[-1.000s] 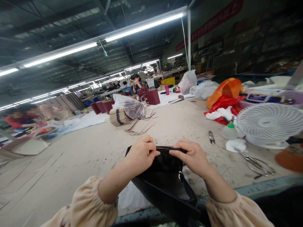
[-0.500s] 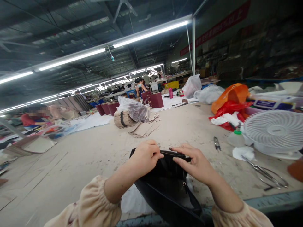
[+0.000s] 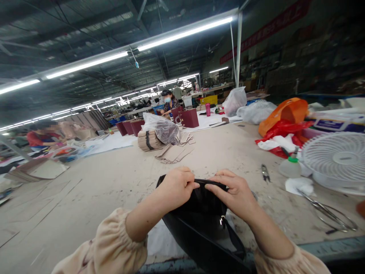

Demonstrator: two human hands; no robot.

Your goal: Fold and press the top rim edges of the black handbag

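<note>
A black bag [image 3: 199, 224] with a small metal clasp lies at the near edge of the worktable [image 3: 114, 179]. Both of my hands grip its top rim. My left hand [image 3: 178, 186] is curled round the rim's left part, thumb pressed on top. My right hand [image 3: 235, 194] pinches the rim just to the right, fingers bent over it. The two thumbs nearly meet. A white sheet [image 3: 159, 239] lies under the bag.
To the right lie a small snipper [image 3: 265, 172], a green-capped squeeze bottle [image 3: 291, 166], a white fan [image 3: 336, 160], long scissors [image 3: 327, 213] and orange and red bags [image 3: 282, 118]. A bundle of cardboard pieces [image 3: 159, 139] sits mid-table. Other people work at the far left and at the back.
My right hand, whose fingers had stretched out half a second ago, has curled back onto the rim. The view has shifted slightly; the bag has stayed in place.
</note>
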